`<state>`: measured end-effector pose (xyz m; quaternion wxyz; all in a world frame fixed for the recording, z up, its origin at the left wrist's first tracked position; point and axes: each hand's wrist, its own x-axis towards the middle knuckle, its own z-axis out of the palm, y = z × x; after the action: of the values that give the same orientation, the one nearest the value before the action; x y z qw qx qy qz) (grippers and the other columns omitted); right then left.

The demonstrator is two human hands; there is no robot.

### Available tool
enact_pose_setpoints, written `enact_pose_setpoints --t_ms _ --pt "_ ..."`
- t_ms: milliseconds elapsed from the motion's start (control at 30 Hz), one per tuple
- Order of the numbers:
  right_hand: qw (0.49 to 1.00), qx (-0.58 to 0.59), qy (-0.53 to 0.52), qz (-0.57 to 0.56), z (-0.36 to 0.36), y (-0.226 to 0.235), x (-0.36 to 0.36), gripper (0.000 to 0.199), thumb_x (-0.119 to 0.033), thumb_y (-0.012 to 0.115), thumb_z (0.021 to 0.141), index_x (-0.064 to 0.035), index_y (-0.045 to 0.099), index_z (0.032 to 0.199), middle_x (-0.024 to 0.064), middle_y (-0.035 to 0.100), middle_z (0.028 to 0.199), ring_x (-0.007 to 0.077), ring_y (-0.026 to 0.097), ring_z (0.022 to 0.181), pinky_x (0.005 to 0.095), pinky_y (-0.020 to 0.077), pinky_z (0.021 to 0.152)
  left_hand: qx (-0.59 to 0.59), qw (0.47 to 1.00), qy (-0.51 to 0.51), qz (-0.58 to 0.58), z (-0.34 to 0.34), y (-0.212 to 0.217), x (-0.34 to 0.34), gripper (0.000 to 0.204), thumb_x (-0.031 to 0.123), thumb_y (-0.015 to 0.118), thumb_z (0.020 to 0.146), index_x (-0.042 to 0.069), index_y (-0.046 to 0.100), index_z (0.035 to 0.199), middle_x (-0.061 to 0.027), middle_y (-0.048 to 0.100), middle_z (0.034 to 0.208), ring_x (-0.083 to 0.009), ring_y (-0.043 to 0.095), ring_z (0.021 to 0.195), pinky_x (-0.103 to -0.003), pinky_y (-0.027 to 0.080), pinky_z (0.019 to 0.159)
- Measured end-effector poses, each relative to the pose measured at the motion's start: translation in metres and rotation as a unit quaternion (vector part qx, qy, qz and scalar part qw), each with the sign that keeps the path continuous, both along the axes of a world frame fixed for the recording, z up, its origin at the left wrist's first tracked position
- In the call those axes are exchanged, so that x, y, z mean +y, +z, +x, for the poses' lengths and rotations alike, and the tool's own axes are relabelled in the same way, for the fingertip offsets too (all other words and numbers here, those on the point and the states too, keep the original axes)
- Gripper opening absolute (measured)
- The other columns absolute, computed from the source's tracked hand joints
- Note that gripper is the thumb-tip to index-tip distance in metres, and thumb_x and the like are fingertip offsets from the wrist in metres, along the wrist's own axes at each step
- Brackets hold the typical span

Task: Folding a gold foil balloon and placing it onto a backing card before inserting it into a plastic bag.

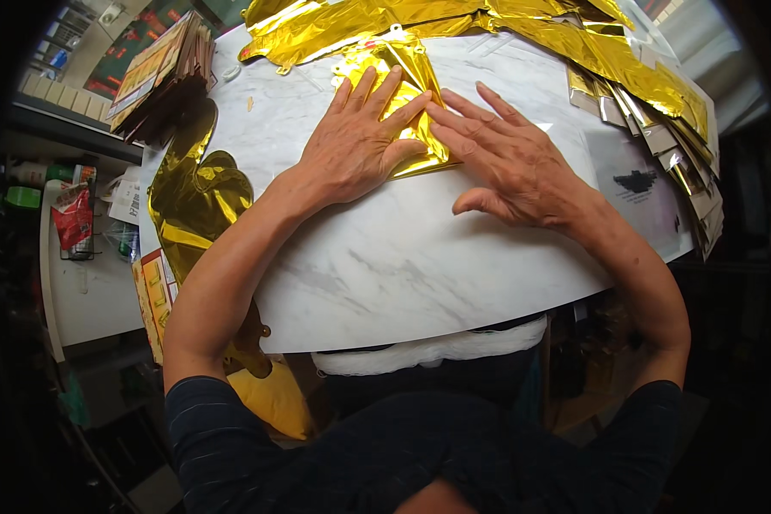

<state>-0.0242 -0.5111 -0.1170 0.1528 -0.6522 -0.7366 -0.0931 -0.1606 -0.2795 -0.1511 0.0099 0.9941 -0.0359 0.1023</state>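
Note:
A folded gold foil balloon (415,81) lies flat on the white marbled table (385,283), with a small tab at its far end. My left hand (355,141) rests spread on its left side, fingers stretched out over the foil. My right hand (510,158) is opened out at its right edge; the fingertips reach the foil, while the palm and thumb are over the tabletop. Parts of the foil are hidden under my fingers.
More gold foil balloons (540,19) stretch along the far edge. Another gold foil balloon (188,206) hangs over the left edge. Stacked printed cards (167,77) stand at the far left; flat foil packs (660,137) fan out at the right, beside a clear plastic bag (630,184).

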Motion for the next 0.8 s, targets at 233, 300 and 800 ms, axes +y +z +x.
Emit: enact_pose_setpoints --t_ms 233,300,800 --pt "0.996 0.001 -0.050 -0.073 -0.022 -0.013 -0.006 0.090 -0.062 0.059 0.093 0.0115 0.047 0.144 0.0279 0.045 0.156 0.0379 0.038 0.151 0.0534 0.0209 0.129 -0.037 0.992 -0.003 -0.118 -0.001 -0.001 0.001 0.068 0.052 0.056 0.101 0.009 0.045 0.152 -0.0276 0.029 0.165 -0.0487 0.025 0.153 -0.056 0.016 0.127" --pt "0.996 -0.003 -0.055 -0.071 -0.024 -0.013 -0.006 0.091 -0.063 0.059 0.093 0.0124 0.047 0.143 0.0291 0.044 0.156 0.0387 0.038 0.151 0.0532 0.0207 0.129 -0.027 0.994 -0.001 -0.102 -0.002 0.001 0.001 0.067 0.051 0.058 0.100 0.007 0.046 0.149 -0.0276 0.029 0.165 -0.0486 0.025 0.153 -0.056 0.016 0.127" --pt "0.991 0.070 -0.084 -0.077 0.030 -0.022 -0.006 0.061 -0.051 0.051 0.105 -0.0101 0.052 0.150 0.0213 0.026 0.169 0.0416 0.018 0.158 0.0575 0.0153 0.128 -0.035 0.993 -0.008 -0.112 -0.001 -0.001 0.002 0.069 0.054 0.063 0.098 0.006 0.044 0.145 -0.0299 0.027 0.165 -0.0485 0.020 0.155 -0.057 0.014 0.128"
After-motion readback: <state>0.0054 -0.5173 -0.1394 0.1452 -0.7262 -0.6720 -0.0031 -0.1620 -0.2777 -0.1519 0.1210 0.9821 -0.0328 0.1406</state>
